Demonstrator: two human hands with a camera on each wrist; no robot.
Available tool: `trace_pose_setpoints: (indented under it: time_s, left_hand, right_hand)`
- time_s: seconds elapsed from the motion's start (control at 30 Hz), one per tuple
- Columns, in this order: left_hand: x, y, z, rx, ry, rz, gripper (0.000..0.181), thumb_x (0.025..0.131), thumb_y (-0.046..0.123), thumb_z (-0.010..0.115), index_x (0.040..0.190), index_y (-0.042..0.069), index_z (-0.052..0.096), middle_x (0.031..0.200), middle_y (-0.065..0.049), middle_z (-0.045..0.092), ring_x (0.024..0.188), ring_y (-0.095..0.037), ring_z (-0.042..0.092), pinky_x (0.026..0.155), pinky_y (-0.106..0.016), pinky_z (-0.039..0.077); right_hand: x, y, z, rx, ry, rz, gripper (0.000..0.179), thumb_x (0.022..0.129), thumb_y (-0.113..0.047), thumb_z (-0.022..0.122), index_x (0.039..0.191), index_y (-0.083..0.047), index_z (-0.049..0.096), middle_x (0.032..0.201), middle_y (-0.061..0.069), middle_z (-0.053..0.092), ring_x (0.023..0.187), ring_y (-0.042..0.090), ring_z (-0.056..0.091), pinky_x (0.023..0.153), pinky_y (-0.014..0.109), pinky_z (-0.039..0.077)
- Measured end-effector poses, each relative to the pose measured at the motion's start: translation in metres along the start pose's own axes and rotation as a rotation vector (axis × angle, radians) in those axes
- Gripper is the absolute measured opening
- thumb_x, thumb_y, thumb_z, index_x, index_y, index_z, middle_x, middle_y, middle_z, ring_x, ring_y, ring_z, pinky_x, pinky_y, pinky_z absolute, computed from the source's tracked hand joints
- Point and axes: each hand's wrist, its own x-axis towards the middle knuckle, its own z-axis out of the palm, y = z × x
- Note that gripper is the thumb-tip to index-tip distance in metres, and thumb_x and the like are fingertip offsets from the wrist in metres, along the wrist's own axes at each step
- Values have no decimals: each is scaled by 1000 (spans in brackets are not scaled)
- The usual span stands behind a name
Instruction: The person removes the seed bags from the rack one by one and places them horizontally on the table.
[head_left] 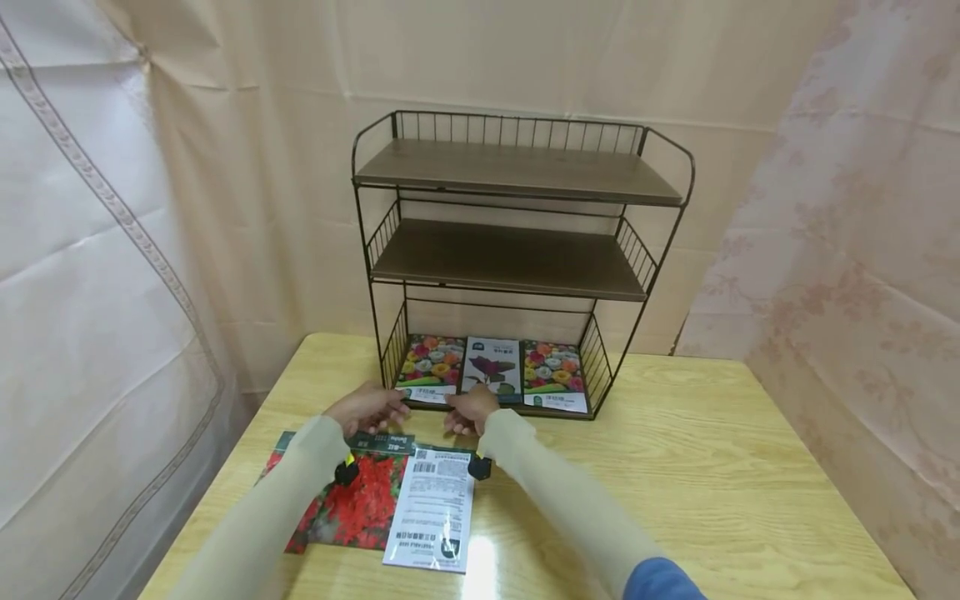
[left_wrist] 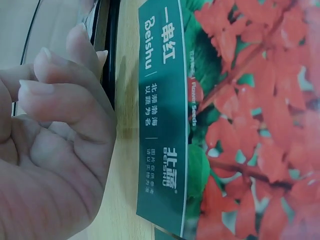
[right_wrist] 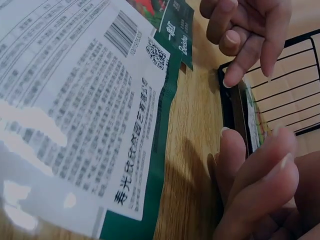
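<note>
My left hand point(head_left: 367, 408) and right hand point(head_left: 472, 408) are at the front edge of the rack's bottom shelf. Between them lies a colourful flower seed packet point(head_left: 431, 360); fingertips of both hands are at its front corners, though firm contact is hard to make out. Loosely bent fingers of the left hand point(left_wrist: 65, 95) show in the left wrist view, with nothing gripped. The right hand point(right_wrist: 265, 185) also has relaxed fingers. Beside the first packet lie a purple-plant seed packet point(head_left: 491, 360) and another colourful flower packet point(head_left: 553, 367).
The dark three-tier wire rack point(head_left: 517, 171) stands against a curtain. In front of it on the wooden table point(head_left: 675, 483) lie red-flower seed packets point(head_left: 367, 500), partly under the left forearm, and a white packet point(head_left: 431, 508) with its printed back up.
</note>
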Motion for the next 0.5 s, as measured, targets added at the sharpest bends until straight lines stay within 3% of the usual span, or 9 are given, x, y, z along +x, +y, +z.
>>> trace_pose_setpoints:
  time_s: [0.13,0.27,0.5]
  left_hand:
    - [0,-1,1,9,-8,8,40,109,30,51,110,-5,72,79,-6,71,50,-5,45,45,-19,38]
    - [0,-2,3,28,-16,11,41,109,30,51,110,-5,72,79,-6,71,51,-5,46,45,-19,38]
    - [-1,-4,1,55,-1,-4,39,109,28,51,108,-4,73,81,-7,71,51,-6,46,44,-20,37]
  right_hand:
    - [2,0,1,-21,21,3,46,105,-30,63,91,12,75,74,15,74,38,1,47,38,14,39]
    - [8,3,0,-32,26,1,40,103,-26,67,88,10,76,68,11,73,38,1,48,38,14,39]
    - [11,7,-7,-15,-41,21,30,101,-21,70,91,7,77,62,2,68,39,1,47,39,15,40]
